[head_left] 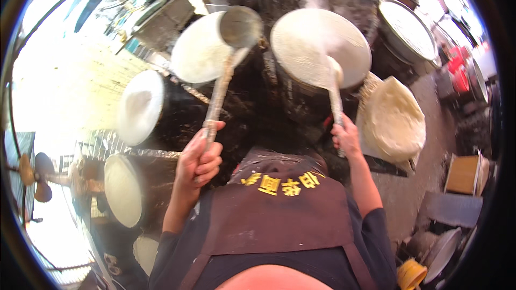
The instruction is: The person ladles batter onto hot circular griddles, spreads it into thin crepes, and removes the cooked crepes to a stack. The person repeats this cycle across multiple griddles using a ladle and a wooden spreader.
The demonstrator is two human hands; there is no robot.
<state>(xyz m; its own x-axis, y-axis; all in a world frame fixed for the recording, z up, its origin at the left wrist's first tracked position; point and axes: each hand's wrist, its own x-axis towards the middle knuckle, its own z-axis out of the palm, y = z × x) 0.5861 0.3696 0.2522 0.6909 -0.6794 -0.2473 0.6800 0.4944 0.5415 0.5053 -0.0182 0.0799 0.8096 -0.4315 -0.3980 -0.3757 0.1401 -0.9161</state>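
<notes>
My left hand (200,160) is closed round the handle of a long-handled ladle (240,28). Its wide, round, dark metal head is raised over the right part of a pot of pale liquid (196,51). In my right hand (346,135) I grip a second ladle (335,102) by its long pale handle. That ladle's head, partly blurred, is at the surface of another round pot (290,37), which steams and holds pale, frothy liquid. How deep this head sits I cannot tell.
More round vessels of whitish contents stand at the left (141,108) and far right (408,29). Right of my right hand is a cloth-like pale mass (398,121) on a stand. A fan (43,176) is at the left. A yellow container (411,275) is low right.
</notes>
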